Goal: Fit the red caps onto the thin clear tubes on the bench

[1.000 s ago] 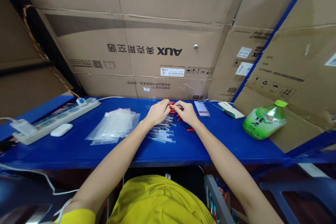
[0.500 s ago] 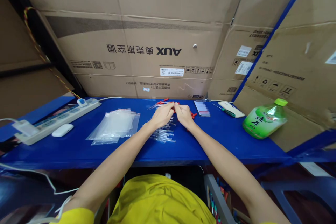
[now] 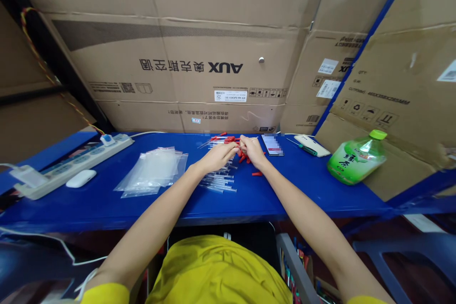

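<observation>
My left hand (image 3: 220,154) is over the pile of slim clear tubes (image 3: 219,183), its fingers closed together and pointing right. Whatever it may hold is hidden. My right hand (image 3: 252,149) is curled shut just to the right, its fingertips near those of my left hand. A thin light line shows at its top, too small to name. Small red handle-like pieces (image 3: 244,157) lie beneath and between both hands. One red piece (image 3: 257,174) lies apart, beside my right wrist. More red-ended slim pieces (image 3: 223,139) lie behind my left hand.
Clear plastic bags (image 3: 156,168) are stacked at left, near a white earbud case (image 3: 81,178) and a power strip (image 3: 78,164). On the right are a phone (image 3: 272,145), a green-handled screwdriver (image 3: 308,150), a white phone-like slab (image 3: 315,145) and a green bottle (image 3: 356,159). Cardboard (image 3: 199,42) walls the back.
My hands have drawn slightly apart at the fingertips, uncovering more red pieces between them. The lone red piece by my right wrist now shows clearly. The view has shifted slightly.
</observation>
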Demonstrator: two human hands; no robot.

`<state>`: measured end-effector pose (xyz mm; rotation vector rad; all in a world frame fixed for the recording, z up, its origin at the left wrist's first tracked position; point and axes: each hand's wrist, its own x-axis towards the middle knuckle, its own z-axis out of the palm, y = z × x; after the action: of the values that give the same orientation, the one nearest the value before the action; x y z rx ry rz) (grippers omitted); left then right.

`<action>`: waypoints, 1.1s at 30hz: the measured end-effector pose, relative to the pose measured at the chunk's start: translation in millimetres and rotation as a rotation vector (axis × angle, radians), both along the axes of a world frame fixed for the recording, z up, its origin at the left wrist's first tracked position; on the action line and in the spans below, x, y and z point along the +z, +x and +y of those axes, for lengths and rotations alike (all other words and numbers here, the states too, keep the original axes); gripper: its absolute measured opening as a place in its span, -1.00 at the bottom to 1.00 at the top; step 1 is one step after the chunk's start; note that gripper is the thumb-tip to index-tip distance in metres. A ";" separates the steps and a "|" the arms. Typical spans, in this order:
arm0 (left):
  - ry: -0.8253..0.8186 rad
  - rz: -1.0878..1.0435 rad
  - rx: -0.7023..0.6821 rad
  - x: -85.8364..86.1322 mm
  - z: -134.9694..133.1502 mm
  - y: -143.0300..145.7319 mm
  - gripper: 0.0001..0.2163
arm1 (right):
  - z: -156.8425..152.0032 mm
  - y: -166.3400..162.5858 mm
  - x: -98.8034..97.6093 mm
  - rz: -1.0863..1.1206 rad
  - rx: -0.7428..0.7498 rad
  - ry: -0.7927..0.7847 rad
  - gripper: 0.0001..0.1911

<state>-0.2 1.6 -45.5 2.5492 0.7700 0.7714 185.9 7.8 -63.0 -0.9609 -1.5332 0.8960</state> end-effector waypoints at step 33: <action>0.078 -0.048 0.153 12.0 -4.9 2.2 -0.54 | -14.5 -4.5 10.4 0.025 -0.211 0.112 -0.22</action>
<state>2.0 -3.3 -33.5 2.5518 0.9451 0.9240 181.3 -6.7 -52.6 -1.0051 -1.4148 0.6635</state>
